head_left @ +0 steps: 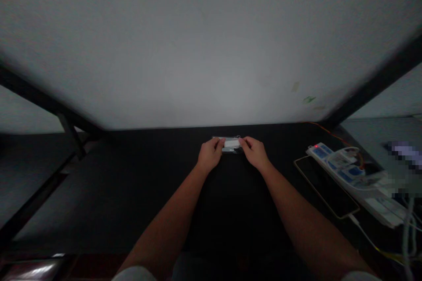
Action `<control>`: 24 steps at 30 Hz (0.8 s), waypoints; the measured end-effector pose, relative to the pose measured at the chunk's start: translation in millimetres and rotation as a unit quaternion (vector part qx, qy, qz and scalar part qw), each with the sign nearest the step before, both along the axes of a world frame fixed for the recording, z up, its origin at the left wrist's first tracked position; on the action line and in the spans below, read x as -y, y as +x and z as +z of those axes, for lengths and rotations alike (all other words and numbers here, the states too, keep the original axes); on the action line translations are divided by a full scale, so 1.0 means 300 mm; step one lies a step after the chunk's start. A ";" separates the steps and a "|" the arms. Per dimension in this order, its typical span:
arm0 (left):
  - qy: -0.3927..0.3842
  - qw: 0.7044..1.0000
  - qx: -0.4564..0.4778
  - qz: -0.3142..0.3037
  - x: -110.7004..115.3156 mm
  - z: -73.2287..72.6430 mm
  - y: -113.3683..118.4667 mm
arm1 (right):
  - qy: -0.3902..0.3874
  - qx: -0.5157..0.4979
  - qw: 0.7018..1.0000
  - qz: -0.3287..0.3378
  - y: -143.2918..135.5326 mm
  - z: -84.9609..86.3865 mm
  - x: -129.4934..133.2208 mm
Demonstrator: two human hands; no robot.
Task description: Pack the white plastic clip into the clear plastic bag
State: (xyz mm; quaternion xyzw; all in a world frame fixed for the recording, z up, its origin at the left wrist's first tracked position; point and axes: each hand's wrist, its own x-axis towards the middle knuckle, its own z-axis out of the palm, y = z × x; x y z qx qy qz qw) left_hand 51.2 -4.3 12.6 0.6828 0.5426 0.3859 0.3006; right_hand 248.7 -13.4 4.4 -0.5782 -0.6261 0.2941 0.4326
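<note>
left hand [211, 153], right hand [254, 151] — pinching packet [232, 144]

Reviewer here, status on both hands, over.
Left hand and right hand: fingers gripping small white-and-clear plastic packet. Black rectangular phone off right, not in the way.

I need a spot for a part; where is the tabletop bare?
Widest: the black tabletop between left forearm and black frame. Smaller: between the forearms, nearer than the packet; also a strip between right forearm and phone. Crowded: far right, with phone, power strip and cables.
</note>
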 end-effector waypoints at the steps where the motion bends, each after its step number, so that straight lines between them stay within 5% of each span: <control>1: 0.006 1.000 0.018 0.001 0.000 0.001 -0.001 | -0.007 -0.043 0.999 0.007 0.000 -0.001 -0.001; 6: 0.015 0.990 0.138 -0.014 -0.007 -0.008 -0.004 | -0.033 -0.224 0.973 0.047 0.002 -0.007 -0.009; 12: -0.001 0.968 0.244 -0.059 -0.021 -0.039 -0.009 | -0.033 -0.281 0.957 0.069 0.015 -0.023 -0.018; 20: 0.007 0.978 0.197 -0.068 -0.025 -0.052 -0.024 | -0.038 -0.245 0.965 0.083 0.016 -0.028 -0.020; 24: 0.071 0.992 0.086 -0.060 -0.029 -0.041 -0.046 | -0.037 -0.243 0.968 0.038 0.023 -0.020 -0.021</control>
